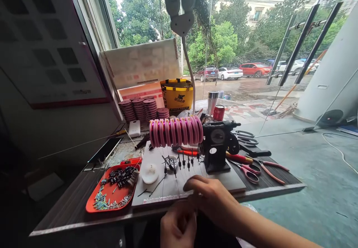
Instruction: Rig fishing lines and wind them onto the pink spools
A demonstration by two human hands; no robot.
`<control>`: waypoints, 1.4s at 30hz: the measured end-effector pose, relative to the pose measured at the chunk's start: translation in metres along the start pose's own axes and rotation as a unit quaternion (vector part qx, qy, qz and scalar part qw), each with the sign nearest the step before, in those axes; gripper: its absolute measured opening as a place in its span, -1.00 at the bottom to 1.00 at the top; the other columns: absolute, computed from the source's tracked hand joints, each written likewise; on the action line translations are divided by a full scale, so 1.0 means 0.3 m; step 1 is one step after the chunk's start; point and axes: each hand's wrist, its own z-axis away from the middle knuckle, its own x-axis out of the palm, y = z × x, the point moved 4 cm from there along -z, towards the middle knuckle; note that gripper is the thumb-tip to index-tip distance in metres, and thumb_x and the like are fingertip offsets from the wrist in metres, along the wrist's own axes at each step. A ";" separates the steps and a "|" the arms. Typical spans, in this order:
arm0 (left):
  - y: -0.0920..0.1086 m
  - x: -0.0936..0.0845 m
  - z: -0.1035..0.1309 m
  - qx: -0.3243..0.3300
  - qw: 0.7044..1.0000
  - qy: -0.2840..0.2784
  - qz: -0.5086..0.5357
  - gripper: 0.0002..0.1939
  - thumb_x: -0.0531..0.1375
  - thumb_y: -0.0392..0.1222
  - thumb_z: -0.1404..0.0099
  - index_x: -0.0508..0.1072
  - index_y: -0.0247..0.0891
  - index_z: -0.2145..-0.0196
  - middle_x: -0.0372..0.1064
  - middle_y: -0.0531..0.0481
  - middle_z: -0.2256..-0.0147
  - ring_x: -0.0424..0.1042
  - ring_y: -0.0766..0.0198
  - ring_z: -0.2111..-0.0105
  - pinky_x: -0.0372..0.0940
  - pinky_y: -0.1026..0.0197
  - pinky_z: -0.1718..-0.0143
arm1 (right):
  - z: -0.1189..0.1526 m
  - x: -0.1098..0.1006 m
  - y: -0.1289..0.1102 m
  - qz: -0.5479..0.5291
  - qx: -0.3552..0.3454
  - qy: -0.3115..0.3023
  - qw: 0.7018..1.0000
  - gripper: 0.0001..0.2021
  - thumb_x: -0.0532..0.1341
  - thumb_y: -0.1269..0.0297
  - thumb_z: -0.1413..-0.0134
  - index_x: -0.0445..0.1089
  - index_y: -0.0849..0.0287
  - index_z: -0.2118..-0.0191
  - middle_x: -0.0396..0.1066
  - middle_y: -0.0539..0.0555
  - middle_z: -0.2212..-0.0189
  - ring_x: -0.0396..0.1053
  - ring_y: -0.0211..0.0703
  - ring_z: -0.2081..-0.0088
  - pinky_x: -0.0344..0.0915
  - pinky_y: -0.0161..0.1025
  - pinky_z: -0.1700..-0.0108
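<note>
At the near edge of the white board (218, 181), my left hand (179, 223) has its fingers curled together. My right hand (208, 195) meets it from the right, fingers bent and pressed together. Whatever lies between the fingertips is too small to make out. Above them, a row of pink spools (176, 130) sits on a black winding device (217, 147). Thin lines hang from the spools, with small black pieces (188, 163) dangling over the board. A round white dish (150, 173) lies on the board's left part.
A red tray (95, 203) with small black and metal parts is at the left. Scissors (250, 174) and pliers (272, 171) lie right. Behind are stacked discs (150, 110), a yellow bag (177, 97), a red can (218, 113) and a phone (104, 150) at the left.
</note>
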 end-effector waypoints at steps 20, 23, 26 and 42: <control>-0.070 0.054 0.057 -0.405 0.812 -0.108 0.407 -0.85 0.36 -0.31 0.28 0.47 -0.35 0.66 0.39 0.02 0.59 0.14 0.56 0.73 -0.09 0.49 0.77 | 0.184 0.006 -0.059 0.200 -0.285 0.076 0.934 -0.79 0.00 0.53 -0.05 0.37 0.28 0.42 0.31 0.01 0.65 0.16 -0.29 0.61 0.15 -0.30 0.58; -0.084 0.053 0.063 -0.423 0.804 -0.093 0.407 -0.83 0.37 -0.30 0.29 0.48 -0.33 0.63 0.41 0.00 0.56 0.19 0.52 0.70 -0.06 0.49 0.76 | 0.185 0.004 -0.061 0.205 -0.285 0.072 0.933 -0.79 0.01 0.54 -0.04 0.38 0.30 0.35 0.36 0.04 0.60 0.21 -0.26 0.58 0.18 -0.28 0.55; -0.081 0.060 0.063 -0.425 0.796 -0.123 0.414 -0.85 0.36 -0.30 0.27 0.47 -0.35 0.67 0.38 0.04 0.61 0.15 0.55 0.74 -0.05 0.48 0.77 | 0.177 0.007 -0.059 0.213 -0.285 0.070 0.932 -0.77 -0.01 0.53 -0.04 0.38 0.29 0.42 0.34 0.04 0.64 0.18 -0.27 0.62 0.14 -0.28 0.60; 0.050 -0.016 0.039 0.162 0.978 0.019 -0.132 -0.87 0.09 -0.32 -0.08 0.37 -0.25 0.58 0.24 0.00 0.37 0.31 0.39 0.48 0.16 0.37 0.49 | 0.127 -0.002 -0.081 -0.047 -0.138 0.026 0.989 -0.73 -0.03 0.34 -0.16 0.31 0.23 0.49 0.38 0.04 0.53 0.23 -0.36 0.54 0.18 -0.47 0.49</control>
